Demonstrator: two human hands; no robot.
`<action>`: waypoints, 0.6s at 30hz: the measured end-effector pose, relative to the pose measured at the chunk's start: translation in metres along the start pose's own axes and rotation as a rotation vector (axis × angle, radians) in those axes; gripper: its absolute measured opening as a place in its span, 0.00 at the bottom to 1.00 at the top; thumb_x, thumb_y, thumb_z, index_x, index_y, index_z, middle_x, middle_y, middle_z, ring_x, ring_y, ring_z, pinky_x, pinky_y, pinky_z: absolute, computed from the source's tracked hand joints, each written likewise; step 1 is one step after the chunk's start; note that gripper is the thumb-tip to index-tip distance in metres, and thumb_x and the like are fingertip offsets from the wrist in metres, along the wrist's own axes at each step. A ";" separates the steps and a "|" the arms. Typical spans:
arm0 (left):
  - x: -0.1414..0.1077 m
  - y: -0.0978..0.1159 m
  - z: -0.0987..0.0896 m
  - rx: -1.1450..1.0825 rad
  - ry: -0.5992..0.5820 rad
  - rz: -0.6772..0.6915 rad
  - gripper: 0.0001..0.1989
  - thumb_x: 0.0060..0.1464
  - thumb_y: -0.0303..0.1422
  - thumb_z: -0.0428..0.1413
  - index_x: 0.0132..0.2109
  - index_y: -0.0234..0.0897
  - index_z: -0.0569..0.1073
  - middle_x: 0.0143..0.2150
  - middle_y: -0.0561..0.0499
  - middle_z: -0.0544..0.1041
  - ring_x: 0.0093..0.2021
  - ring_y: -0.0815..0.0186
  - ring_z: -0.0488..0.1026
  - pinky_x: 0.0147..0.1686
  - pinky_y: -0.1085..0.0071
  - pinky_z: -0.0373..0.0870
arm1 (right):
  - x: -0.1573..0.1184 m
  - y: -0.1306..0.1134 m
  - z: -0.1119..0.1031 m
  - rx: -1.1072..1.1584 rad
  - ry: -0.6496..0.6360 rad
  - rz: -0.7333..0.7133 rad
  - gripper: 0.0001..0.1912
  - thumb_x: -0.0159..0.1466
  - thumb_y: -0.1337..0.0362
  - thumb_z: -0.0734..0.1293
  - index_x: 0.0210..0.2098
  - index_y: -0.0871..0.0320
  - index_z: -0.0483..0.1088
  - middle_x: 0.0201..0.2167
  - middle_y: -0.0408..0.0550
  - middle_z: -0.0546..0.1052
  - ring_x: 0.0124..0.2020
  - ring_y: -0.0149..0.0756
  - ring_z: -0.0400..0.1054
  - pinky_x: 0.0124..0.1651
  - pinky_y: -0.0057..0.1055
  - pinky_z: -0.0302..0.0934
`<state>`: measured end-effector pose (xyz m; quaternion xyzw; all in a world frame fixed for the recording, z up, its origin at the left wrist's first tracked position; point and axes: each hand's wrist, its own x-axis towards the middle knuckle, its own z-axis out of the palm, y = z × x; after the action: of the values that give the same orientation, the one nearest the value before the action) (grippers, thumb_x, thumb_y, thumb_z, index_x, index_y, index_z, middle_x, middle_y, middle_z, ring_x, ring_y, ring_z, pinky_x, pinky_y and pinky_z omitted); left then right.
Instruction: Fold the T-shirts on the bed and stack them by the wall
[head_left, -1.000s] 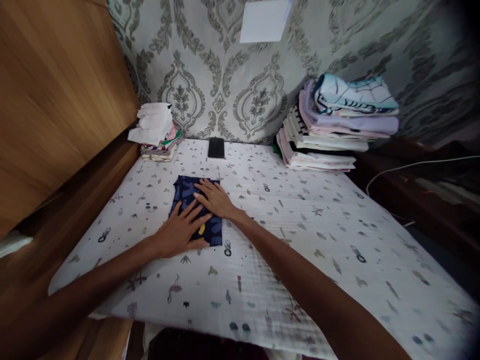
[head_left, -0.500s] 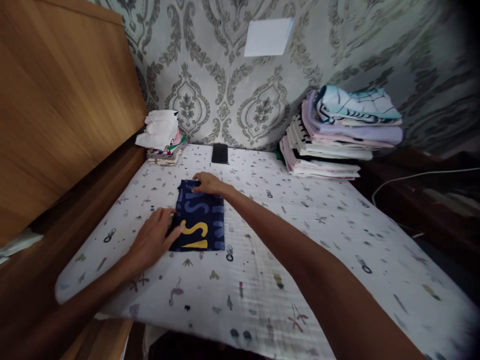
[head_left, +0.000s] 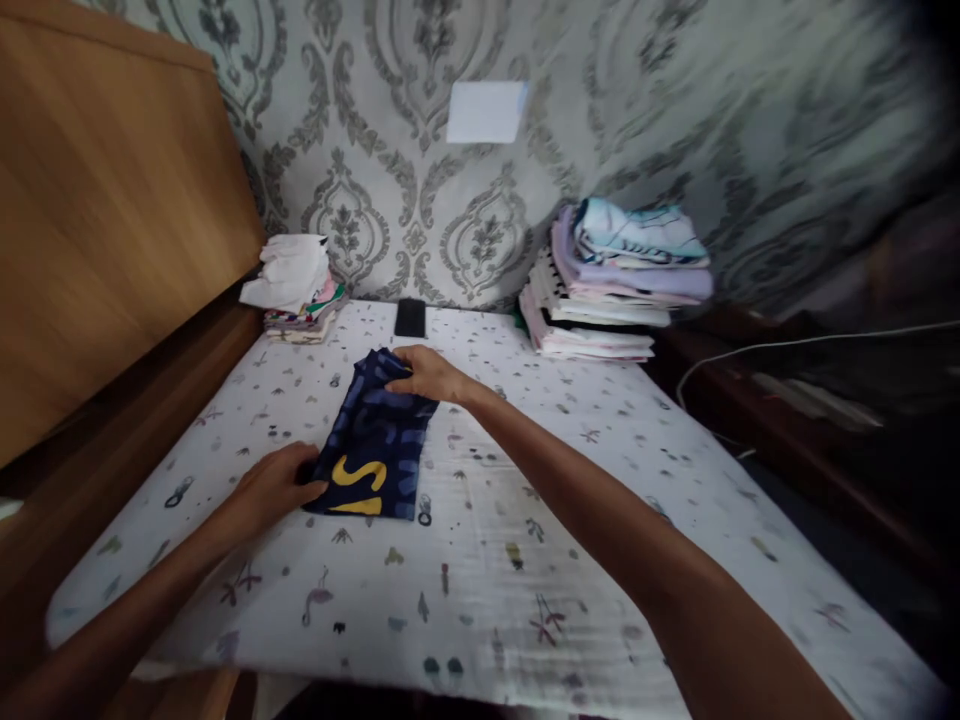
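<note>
Navy cloth: the folded navy cloth (head_left: 375, 425), with yellow lettering (head_left: 360, 472) toward its near edge, lies left of centre on the white printed sheet (head_left: 480, 590), its far end slightly rumpled.
Right hand: I see the right hand (head_left: 433, 375) at the far right part of the navy cloth, thumb on top and fingers at the far edge, clamped on the fabric.
Left hand: the left hand (head_left: 262, 490) is at the near left corner, thumb touching the cloth; the other fingers are partly hidden, so from here I cannot tell whether they grip it.
Black flat object: the black flat object (head_left: 410, 318) lies beyond the cloth, near the wall (head_left: 412, 190).
Small stack: at the far left, my view has the small stack (head_left: 289, 285) of folded fabric, white on top, beside the wooden panel (head_left: 112, 230).
Tall stack: the tall stack (head_left: 615, 280) of folded fabric stands at the far right, a pale blue patterned piece uppermost.
White cord: the white cord (head_left: 810, 344) runs along the right side.
</note>
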<state>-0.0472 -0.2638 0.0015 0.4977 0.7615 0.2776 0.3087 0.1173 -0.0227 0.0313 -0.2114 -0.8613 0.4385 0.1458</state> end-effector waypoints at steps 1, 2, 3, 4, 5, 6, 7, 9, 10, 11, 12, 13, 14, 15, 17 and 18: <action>0.002 0.001 0.000 -0.100 -0.030 0.028 0.14 0.39 0.47 0.62 0.28 0.43 0.71 0.27 0.54 0.75 0.33 0.58 0.72 0.31 0.68 0.65 | -0.016 0.000 -0.008 0.088 0.025 -0.008 0.11 0.51 0.61 0.72 0.29 0.58 0.67 0.27 0.38 0.71 0.32 0.32 0.66 0.36 0.27 0.61; 0.004 0.003 0.001 -0.186 -0.068 0.054 0.14 0.39 0.47 0.62 0.27 0.44 0.70 0.26 0.54 0.75 0.32 0.58 0.72 0.31 0.66 0.66 | -0.034 -0.001 -0.017 0.172 0.049 -0.020 0.13 0.51 0.59 0.72 0.30 0.58 0.67 0.28 0.39 0.71 0.32 0.33 0.67 0.37 0.28 0.62; 0.008 0.006 0.001 -0.257 -0.102 0.075 0.15 0.41 0.48 0.61 0.27 0.45 0.69 0.26 0.55 0.74 0.31 0.58 0.72 0.31 0.65 0.67 | -0.052 -0.001 -0.026 0.242 0.069 -0.037 0.15 0.52 0.57 0.73 0.31 0.58 0.67 0.29 0.40 0.72 0.32 0.33 0.67 0.37 0.29 0.63; 0.013 0.011 0.002 -0.305 -0.109 0.086 0.15 0.42 0.49 0.61 0.27 0.45 0.68 0.26 0.55 0.75 0.31 0.58 0.72 0.31 0.63 0.68 | -0.070 -0.002 -0.036 0.295 0.090 -0.055 0.17 0.52 0.54 0.74 0.32 0.58 0.67 0.30 0.41 0.73 0.33 0.33 0.68 0.38 0.30 0.64; 0.018 0.019 0.004 -0.335 -0.117 0.095 0.15 0.42 0.50 0.61 0.28 0.47 0.69 0.27 0.55 0.76 0.32 0.57 0.73 0.33 0.61 0.69 | -0.088 -0.002 -0.046 0.332 0.117 -0.071 0.20 0.52 0.52 0.75 0.33 0.58 0.67 0.31 0.41 0.73 0.33 0.33 0.68 0.39 0.30 0.65; 0.025 0.030 0.007 -0.372 -0.122 0.093 0.15 0.42 0.51 0.61 0.29 0.48 0.70 0.29 0.55 0.78 0.34 0.55 0.75 0.35 0.59 0.71 | -0.106 -0.003 -0.058 0.354 0.151 -0.082 0.22 0.52 0.49 0.75 0.33 0.58 0.67 0.31 0.41 0.73 0.34 0.34 0.69 0.39 0.31 0.65; 0.032 0.045 0.010 -0.409 -0.116 0.093 0.15 0.41 0.52 0.62 0.31 0.50 0.71 0.32 0.56 0.80 0.36 0.54 0.76 0.38 0.58 0.73 | -0.123 -0.003 -0.070 0.369 0.191 -0.090 0.24 0.51 0.47 0.75 0.33 0.58 0.67 0.31 0.42 0.74 0.34 0.34 0.69 0.40 0.32 0.66; 0.045 0.083 0.019 -0.488 -0.096 0.114 0.17 0.40 0.53 0.63 0.34 0.52 0.73 0.37 0.56 0.82 0.41 0.53 0.78 0.43 0.57 0.74 | -0.154 -0.003 -0.096 0.384 0.289 -0.097 0.26 0.51 0.44 0.76 0.35 0.58 0.68 0.32 0.42 0.74 0.35 0.35 0.70 0.42 0.32 0.66; 0.052 0.105 0.024 -0.521 -0.082 0.139 0.18 0.39 0.53 0.64 0.35 0.52 0.74 0.39 0.56 0.82 0.42 0.53 0.78 0.43 0.57 0.75 | -0.168 -0.003 -0.111 0.386 0.345 -0.101 0.26 0.51 0.44 0.76 0.36 0.58 0.68 0.32 0.42 0.75 0.36 0.35 0.70 0.43 0.33 0.66; 0.058 0.129 0.029 -0.548 -0.071 0.174 0.19 0.39 0.52 0.65 0.36 0.51 0.74 0.39 0.55 0.82 0.42 0.53 0.78 0.42 0.58 0.75 | -0.181 -0.002 -0.126 0.385 0.404 -0.102 0.26 0.51 0.45 0.76 0.37 0.58 0.69 0.33 0.43 0.75 0.36 0.35 0.71 0.43 0.33 0.66; 0.065 0.154 0.035 -0.569 -0.064 0.214 0.20 0.38 0.51 0.66 0.37 0.49 0.75 0.39 0.54 0.82 0.42 0.53 0.78 0.40 0.60 0.76 | -0.193 0.000 -0.141 0.380 0.465 -0.103 0.26 0.52 0.46 0.76 0.38 0.58 0.69 0.34 0.43 0.76 0.36 0.35 0.71 0.43 0.33 0.66; 0.074 0.178 0.041 -0.595 -0.061 0.253 0.21 0.37 0.49 0.67 0.37 0.47 0.75 0.38 0.53 0.82 0.42 0.53 0.78 0.38 0.62 0.76 | -0.202 0.002 -0.157 0.370 0.529 -0.102 0.25 0.51 0.47 0.76 0.38 0.58 0.70 0.34 0.43 0.76 0.36 0.35 0.71 0.43 0.33 0.66; 0.084 0.202 0.047 -0.623 -0.063 0.291 0.22 0.36 0.48 0.69 0.38 0.45 0.74 0.37 0.51 0.81 0.42 0.54 0.78 0.36 0.64 0.76 | -0.211 0.006 -0.174 0.356 0.592 -0.097 0.24 0.51 0.49 0.76 0.38 0.58 0.70 0.34 0.43 0.76 0.35 0.35 0.71 0.41 0.32 0.67; 0.096 0.225 0.052 -0.657 -0.056 0.326 0.23 0.34 0.45 0.70 0.38 0.42 0.74 0.36 0.50 0.81 0.41 0.54 0.79 0.35 0.65 0.76 | -0.217 0.010 -0.191 0.338 0.654 -0.091 0.24 0.50 0.50 0.77 0.38 0.57 0.70 0.33 0.43 0.77 0.34 0.35 0.72 0.40 0.32 0.67; 0.123 0.269 0.062 -0.716 -0.046 0.387 0.24 0.32 0.41 0.70 0.38 0.39 0.74 0.34 0.49 0.80 0.38 0.56 0.78 0.31 0.67 0.76 | -0.225 0.019 -0.228 0.292 0.770 -0.087 0.21 0.50 0.53 0.76 0.37 0.57 0.70 0.32 0.43 0.77 0.33 0.36 0.72 0.39 0.33 0.67; 0.137 0.290 0.066 -0.740 -0.034 0.410 0.23 0.32 0.38 0.70 0.37 0.38 0.73 0.32 0.50 0.79 0.35 0.58 0.78 0.30 0.68 0.75 | -0.227 0.022 -0.248 0.260 0.823 -0.091 0.20 0.50 0.54 0.75 0.37 0.57 0.71 0.31 0.43 0.77 0.33 0.36 0.72 0.39 0.33 0.68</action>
<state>0.1295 -0.0267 0.1435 0.4991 0.4906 0.5795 0.4177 0.4278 0.0491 0.1399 -0.3104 -0.6773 0.4157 0.5216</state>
